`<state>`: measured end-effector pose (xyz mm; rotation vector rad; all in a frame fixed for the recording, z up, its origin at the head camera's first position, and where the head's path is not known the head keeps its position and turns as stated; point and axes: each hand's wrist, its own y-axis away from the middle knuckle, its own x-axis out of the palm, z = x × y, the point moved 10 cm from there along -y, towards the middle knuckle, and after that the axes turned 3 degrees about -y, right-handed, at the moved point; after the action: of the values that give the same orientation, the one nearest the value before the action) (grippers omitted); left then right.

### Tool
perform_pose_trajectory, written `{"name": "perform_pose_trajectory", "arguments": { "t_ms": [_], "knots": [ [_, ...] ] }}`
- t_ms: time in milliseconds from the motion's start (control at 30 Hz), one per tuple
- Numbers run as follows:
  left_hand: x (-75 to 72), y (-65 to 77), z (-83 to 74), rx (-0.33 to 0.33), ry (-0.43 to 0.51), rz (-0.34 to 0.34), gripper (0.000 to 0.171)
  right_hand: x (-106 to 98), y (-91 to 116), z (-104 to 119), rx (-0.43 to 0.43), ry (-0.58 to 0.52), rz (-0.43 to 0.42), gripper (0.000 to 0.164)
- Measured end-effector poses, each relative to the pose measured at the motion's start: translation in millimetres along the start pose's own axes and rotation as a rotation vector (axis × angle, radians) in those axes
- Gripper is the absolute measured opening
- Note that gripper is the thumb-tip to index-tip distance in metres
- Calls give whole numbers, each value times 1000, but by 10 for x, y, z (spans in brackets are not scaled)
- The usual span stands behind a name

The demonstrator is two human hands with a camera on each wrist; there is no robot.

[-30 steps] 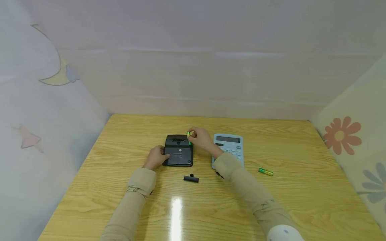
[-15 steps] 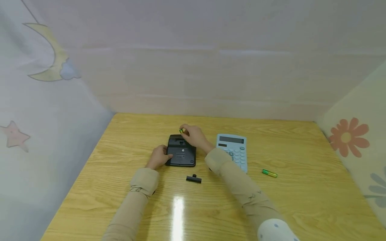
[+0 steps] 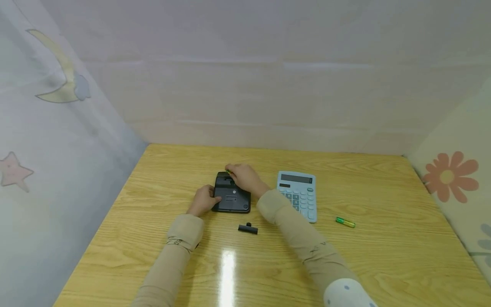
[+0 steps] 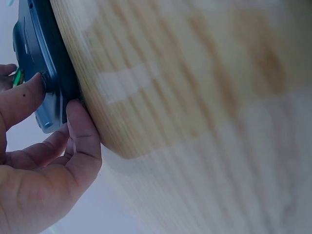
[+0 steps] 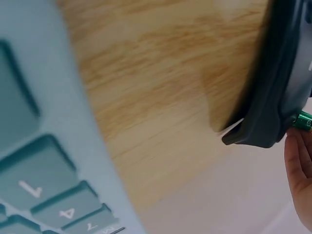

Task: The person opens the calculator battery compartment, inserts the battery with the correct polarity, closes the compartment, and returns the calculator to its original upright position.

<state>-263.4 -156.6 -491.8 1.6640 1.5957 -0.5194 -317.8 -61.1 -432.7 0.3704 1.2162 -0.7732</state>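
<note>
A black calculator lies face down on the table, its battery slot uncovered along the far edge. My left hand grips its left edge, with the thumb on top in the left wrist view and fingers curled against the side. Over the slot, my right hand pinches a green battery between thumb and fingertips. Only one end of that battery shows; the fingers and the calculator hide the rest. The small black battery cover rests on the table just in front of the calculator.
A light blue calculator lies face up on the right, partly under the right forearm. Further right is a second green and yellow battery. The wooden table is bordered by hanging cloth at the back and sides.
My right hand has carried the battery leftward along the calculator's far edge, then lowered it to the slot. The left hand keeps its grip. The head view has shifted slightly.
</note>
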Motion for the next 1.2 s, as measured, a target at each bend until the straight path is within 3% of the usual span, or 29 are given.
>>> {"name": "perform_pose_trajectory", "arguments": {
  "t_ms": [167, 867, 1200],
  "knots": [
    [-7, 5, 2, 2, 0, -7, 44, 59, 22, 48, -45, 76, 25, 29],
    [12, -18, -9, -11, -11, 22, 46, 330, 64, 66, 6, 342, 234, 41],
    [4, -33, -16, -4, -13, 21, 47, 350, 112, 78, -18, 362, 235, 42]
  ]
}}
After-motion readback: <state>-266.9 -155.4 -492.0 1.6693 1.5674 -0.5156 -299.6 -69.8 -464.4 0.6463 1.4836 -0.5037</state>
